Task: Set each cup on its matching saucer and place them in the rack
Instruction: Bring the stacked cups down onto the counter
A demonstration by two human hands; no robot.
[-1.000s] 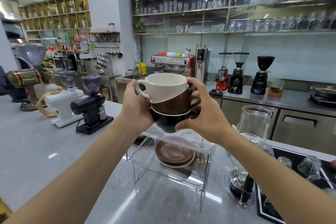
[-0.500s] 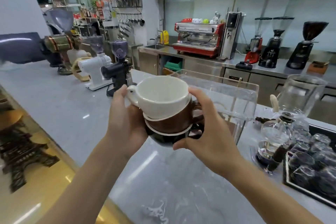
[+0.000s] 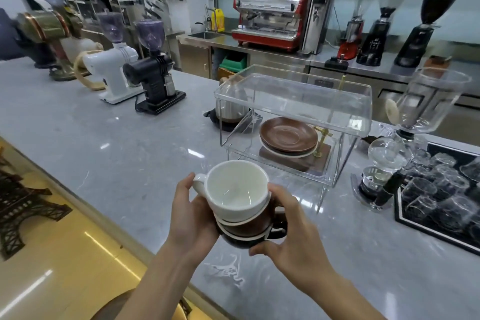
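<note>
Cups in front of the rack on the counter

Three nested cups (image 3: 237, 205) sit between the left hand (image 3: 192, 218) and right hand (image 3: 293, 236), above the counter (image 3: 104, 143). Behind them stands the rack (image 3: 293, 101), with stacked saucers (image 3: 288, 136) on its lower shelf. Grinders (image 3: 135, 73) stand far left; a tray of glasses (image 3: 441, 200) lies right.

cups: white (image 3: 237, 191) on brown (image 3: 249, 226) on black (image 3: 249, 240); brown saucer (image 3: 288, 135); grey marbled counter (image 3: 130, 143).
</note>
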